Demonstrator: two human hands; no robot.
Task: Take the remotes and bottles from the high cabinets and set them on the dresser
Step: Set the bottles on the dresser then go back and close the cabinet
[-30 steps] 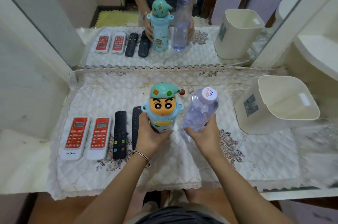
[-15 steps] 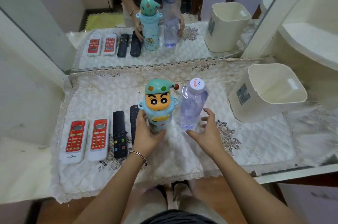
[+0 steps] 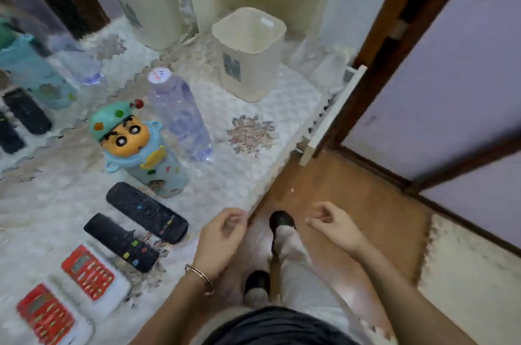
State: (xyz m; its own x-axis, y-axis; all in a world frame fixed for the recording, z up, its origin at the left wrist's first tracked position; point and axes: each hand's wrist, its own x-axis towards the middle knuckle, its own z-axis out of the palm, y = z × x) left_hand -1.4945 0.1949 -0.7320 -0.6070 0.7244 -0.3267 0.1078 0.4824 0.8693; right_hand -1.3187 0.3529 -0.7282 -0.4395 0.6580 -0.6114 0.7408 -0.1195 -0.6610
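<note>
**A:** So head cam only, pretty blurry. Both hands are empty: left hand (image 3: 222,234) loosely curled at the dresser (image 3: 318,130) edge, right hand (image 3: 335,224) half-curled over the wooden floor (image 3: 352,184), touching nothing.

**B:** And the stuff?

**A:** All on the quilted cloth (image 3: 276,107). Cartoon bottle (image 3: 138,147) upright, clear water bottle (image 3: 180,113) just beside it. Two black remotes (image 3: 146,212) (image 3: 121,241) and two red-and-white remotes (image 3: 93,274) (image 3: 48,315) lie in a row. Cream bin (image 3: 248,54) stands further back.

Cream bin (image 3: 248,57) upright on white quilted cloth (image 3: 282,107); mirror (image 3: 42,34) behind.
</note>
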